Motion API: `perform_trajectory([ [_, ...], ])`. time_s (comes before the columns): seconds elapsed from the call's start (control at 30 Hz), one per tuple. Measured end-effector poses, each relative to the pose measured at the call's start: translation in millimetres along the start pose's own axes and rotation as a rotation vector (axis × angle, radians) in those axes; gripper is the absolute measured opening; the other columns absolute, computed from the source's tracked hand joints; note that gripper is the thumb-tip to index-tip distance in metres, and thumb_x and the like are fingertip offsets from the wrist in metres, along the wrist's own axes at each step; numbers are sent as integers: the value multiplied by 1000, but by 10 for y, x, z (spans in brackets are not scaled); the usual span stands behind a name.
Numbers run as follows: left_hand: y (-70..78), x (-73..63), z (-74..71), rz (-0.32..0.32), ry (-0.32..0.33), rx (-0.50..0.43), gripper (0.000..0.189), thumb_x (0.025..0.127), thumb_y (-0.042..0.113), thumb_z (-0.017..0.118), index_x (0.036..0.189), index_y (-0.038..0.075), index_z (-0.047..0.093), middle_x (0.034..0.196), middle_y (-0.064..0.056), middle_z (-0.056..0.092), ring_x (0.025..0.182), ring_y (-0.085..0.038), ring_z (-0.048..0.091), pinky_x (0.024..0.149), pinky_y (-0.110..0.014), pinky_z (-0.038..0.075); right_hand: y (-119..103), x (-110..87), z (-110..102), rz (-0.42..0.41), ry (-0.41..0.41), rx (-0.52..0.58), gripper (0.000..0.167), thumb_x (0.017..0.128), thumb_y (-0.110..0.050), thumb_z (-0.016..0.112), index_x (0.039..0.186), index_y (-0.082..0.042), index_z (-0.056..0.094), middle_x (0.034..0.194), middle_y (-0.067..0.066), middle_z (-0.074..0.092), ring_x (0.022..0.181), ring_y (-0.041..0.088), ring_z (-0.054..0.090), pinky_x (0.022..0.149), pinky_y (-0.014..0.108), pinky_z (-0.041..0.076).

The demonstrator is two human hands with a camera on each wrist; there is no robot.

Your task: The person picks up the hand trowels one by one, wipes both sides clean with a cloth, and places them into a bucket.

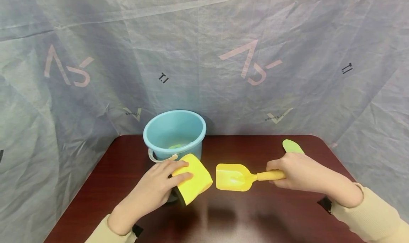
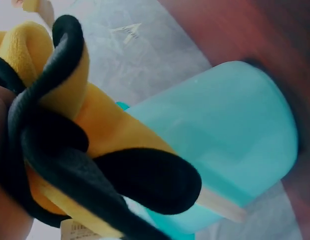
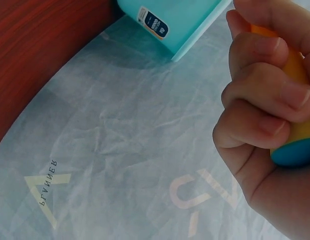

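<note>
My left hand [image 1: 150, 189] grips a folded yellow cloth [image 1: 197, 181] with black edging, just in front of the bucket. In the left wrist view the cloth [image 2: 115, 125] hangs in loops, and a paper tag sticks out below. My right hand [image 1: 298, 172] curls round the handle of a yellow toy shovel [image 1: 234, 177], whose blade points left toward the cloth, a small gap apart. The right wrist view shows the fingers wrapped on the handle and its blue end [image 3: 297, 152]. A light-blue bucket [image 1: 150, 143] stands upright behind the left hand, something green lying inside.
A light-green rounded object [image 1: 291, 146] lies behind my right hand, partly hidden by it. The bucket's white handle [image 1: 152, 157] hangs down at its front. The dark red table [image 1: 243, 147] ends at a grey printed fabric backdrop [image 1: 198, 51].
</note>
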State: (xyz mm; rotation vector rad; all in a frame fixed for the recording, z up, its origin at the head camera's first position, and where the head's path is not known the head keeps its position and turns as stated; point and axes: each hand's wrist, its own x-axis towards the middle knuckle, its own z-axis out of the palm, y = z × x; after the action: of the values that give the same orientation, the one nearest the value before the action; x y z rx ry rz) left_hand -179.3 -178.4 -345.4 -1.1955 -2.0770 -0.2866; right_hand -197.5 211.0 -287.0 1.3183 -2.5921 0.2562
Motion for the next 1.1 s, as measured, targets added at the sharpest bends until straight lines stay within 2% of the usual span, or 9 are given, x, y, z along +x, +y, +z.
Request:
perform_trajectory([
  [0.1, 8, 60, -72, -5, 33, -17, 45, 94, 5, 27, 111, 20, 66, 119, -5, 59, 106, -26, 58, 85, -41, 50, 0, 0, 7, 3, -12, -5, 33, 63, -8, 73, 67, -29, 48, 57, -23, 24, 51, -8, 18, 43, 11, 23],
  [0.2, 18, 137, -146, 2, 52, -27, 46, 92, 3, 27, 111, 20, 66, 119, -4, 59, 102, -22, 58, 80, -37, 50, -5, 5, 15, 5, -14, -8, 33, 64, -9, 74, 66, -29, 48, 57, -22, 23, 51, -8, 18, 43, 12, 22],
  [0.43, 65, 351, -240, 47, 98, -35, 44, 91, 0, 30, 110, 18, 66, 119, -7, 59, 100, -24, 59, 82, -37, 49, -26, 30, 43, 28, -47, 1, 33, 66, -12, 74, 66, -30, 47, 56, -22, 24, 50, -7, 20, 43, 14, 22],
  [0.57, 93, 446, -217, 73, 72, -27, 42, 83, -7, 44, 110, 18, 65, 121, -7, 58, 100, -26, 58, 83, -38, 49, -37, 59, 59, 12, -38, -2, 33, 65, -13, 75, 66, -30, 47, 56, -22, 24, 50, -7, 20, 43, 13, 22],
  [0.7, 126, 536, -156, 94, 33, -18, 51, 71, -11, 54, 111, 19, 63, 123, -5, 57, 102, -26, 56, 81, -38, 49, -55, 82, 75, 14, -38, -10, 32, 65, -12, 74, 65, -30, 47, 55, -23, 23, 49, -7, 20, 42, 14, 22],
  [0.93, 209, 669, -47, 131, 0, 82, 51, 67, -8, 63, 110, 21, 62, 122, -3, 57, 100, -25, 54, 68, -34, 47, -100, 124, 96, 61, -69, -15, 30, 65, -13, 72, 64, -30, 47, 53, -22, 24, 48, -5, 22, 40, 15, 23],
  [1.1, 254, 727, 10, 152, -18, 174, 47, 68, -3, 65, 107, 22, 62, 120, -2, 57, 96, -26, 54, 64, -33, 43, -112, 151, 95, 75, -65, -39, 31, 65, -14, 72, 63, -30, 46, 53, -22, 24, 47, -5, 22, 39, 16, 24],
])
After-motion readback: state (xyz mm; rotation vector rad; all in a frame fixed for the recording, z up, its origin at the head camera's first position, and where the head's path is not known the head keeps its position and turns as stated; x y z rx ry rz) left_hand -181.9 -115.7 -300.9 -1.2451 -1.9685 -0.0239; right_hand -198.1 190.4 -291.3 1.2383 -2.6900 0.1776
